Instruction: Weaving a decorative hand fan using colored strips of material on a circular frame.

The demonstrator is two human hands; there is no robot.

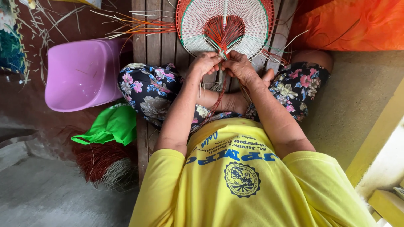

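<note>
1. At far left, on the reddish floor (25, 105), loose pale strips lie scattered beside one overturned pink plastic tub (82, 73).
2. Below it sit one green bag (111, 124) and one bundle of red and pale fibres (105, 164).
3. A wooden slatted surface (153, 42) carries the seated person, cross-legged in floral trousers.
4. The left hand (205, 63) and right hand (240, 66) meet, each grip pinched narrow on strands at the base of one round woven fan (225, 25), white with a red centre.
5. At right, one orange cloth (349, 25) and a yellow wall edge (378, 134).
</note>
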